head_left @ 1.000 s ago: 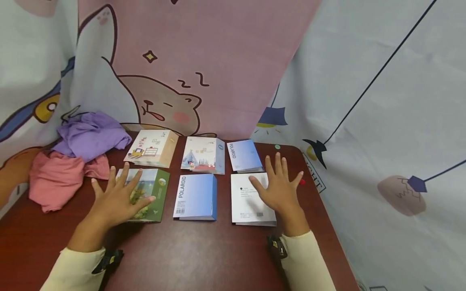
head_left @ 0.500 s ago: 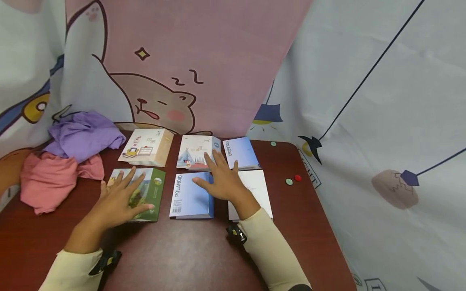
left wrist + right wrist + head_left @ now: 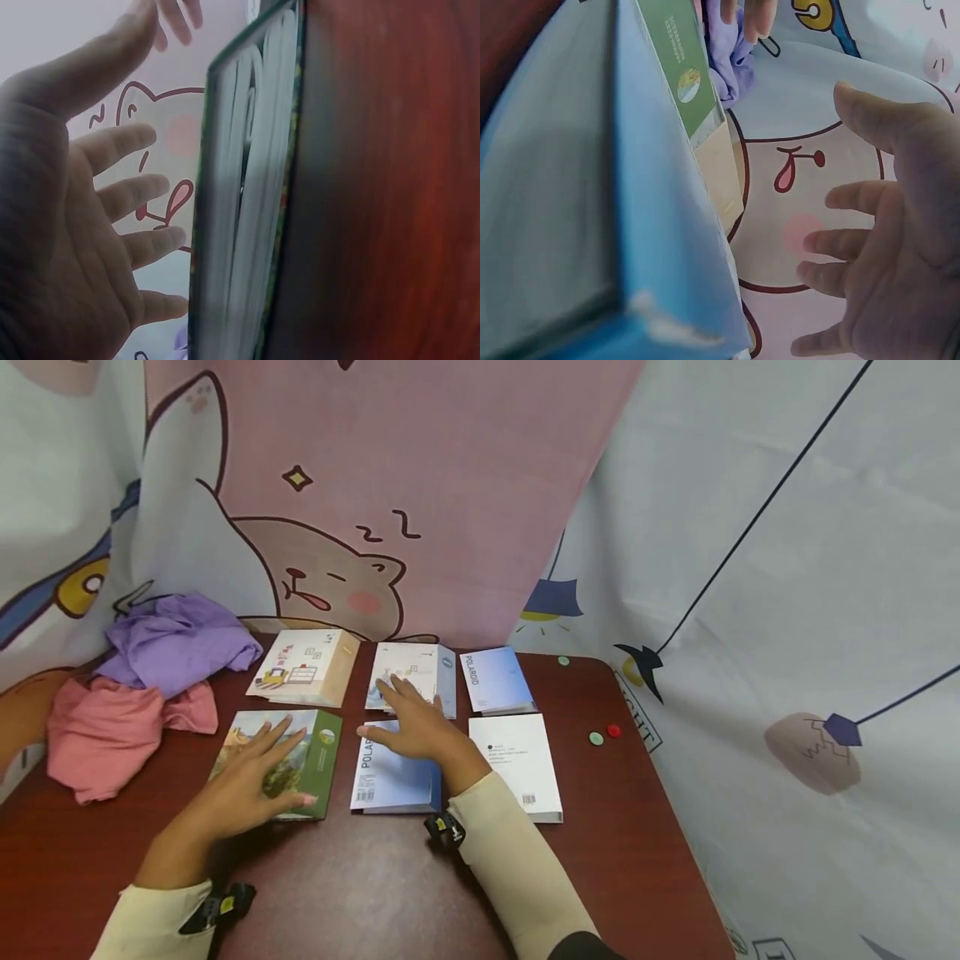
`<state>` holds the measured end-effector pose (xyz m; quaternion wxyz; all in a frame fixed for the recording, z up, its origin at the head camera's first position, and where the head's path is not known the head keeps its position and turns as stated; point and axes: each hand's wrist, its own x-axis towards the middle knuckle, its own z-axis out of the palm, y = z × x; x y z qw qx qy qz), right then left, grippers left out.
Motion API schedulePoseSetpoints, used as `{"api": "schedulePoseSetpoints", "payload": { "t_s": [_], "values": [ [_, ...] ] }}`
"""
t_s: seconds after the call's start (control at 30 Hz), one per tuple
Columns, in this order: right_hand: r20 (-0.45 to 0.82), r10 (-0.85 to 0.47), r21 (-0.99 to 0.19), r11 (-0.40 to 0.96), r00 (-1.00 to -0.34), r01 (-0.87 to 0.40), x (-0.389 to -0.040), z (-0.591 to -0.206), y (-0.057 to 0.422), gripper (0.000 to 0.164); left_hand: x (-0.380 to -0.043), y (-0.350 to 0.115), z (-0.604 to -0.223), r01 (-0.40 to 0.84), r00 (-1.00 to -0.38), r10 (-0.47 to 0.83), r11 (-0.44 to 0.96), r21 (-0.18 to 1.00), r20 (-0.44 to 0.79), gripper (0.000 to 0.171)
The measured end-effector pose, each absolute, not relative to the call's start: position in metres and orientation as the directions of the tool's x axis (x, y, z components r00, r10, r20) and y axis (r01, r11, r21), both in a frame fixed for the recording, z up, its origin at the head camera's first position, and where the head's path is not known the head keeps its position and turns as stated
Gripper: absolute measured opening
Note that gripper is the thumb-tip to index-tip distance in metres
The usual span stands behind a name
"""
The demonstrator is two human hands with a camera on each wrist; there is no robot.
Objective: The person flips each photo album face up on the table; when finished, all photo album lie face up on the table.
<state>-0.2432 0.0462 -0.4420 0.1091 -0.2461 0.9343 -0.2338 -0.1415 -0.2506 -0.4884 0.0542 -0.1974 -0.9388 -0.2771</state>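
My left hand (image 3: pixel 243 785), fingers spread and straight, is over the green landscape-covered album (image 3: pixel 321 764) at the front left. In the left wrist view that album's page edges (image 3: pixel 240 187) stand beside my fingers; whether the fingertips touch its cover I cannot tell. Over the blue POLAROID album (image 3: pixel 397 785) in the middle of the front row hovers my right hand (image 3: pixel 420 731), also spread. A gap shows between its fingers and the blue album (image 3: pixel 667 225) in the right wrist view. Part of the blue cover is hidden beneath this hand.
A white album (image 3: pixel 517 760) lies at the front right. Behind are a cream album (image 3: pixel 303 668), a white-and-blue one (image 3: pixel 447 681) and a smaller blue one (image 3: pixel 498 681). Purple cloth (image 3: pixel 180 639) and pink cloth (image 3: pixel 108 735) lie left; red (image 3: pixel 613 731) and green (image 3: pixel 596 738) discs lie right.
My right hand has moved left, from over the white album to over the blue POLAROID album, uncovering the white one. My left hand stays over the green album, fingers still spread.
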Motion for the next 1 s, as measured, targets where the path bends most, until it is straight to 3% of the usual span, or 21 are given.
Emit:
{"api": "schedulePoseSetpoints", "payload": {
  "t_s": [0.3,0.6,1.0],
  "values": [
    [-0.215,-0.621,-0.472,0.742,-0.754,-0.476,-0.263,-0.427,0.025,0.092,-0.137,-0.254,-0.498,0.417,-0.909,0.329,0.718,0.558,0.257,0.102],
    [-0.264,-0.709,-0.503,0.680,-0.654,-0.534,-0.287,-0.416,0.002,0.086,-0.137,-0.255,-0.503,0.428,-0.903,0.314,0.709,0.561,0.293,0.101],
    [-0.280,-0.721,-0.550,0.661,-0.633,-0.510,-0.308,-0.456,-0.015,0.075,-0.138,-0.257,-0.513,0.456,-0.890,0.337,0.658,0.600,0.307,0.103]
  ]
}}
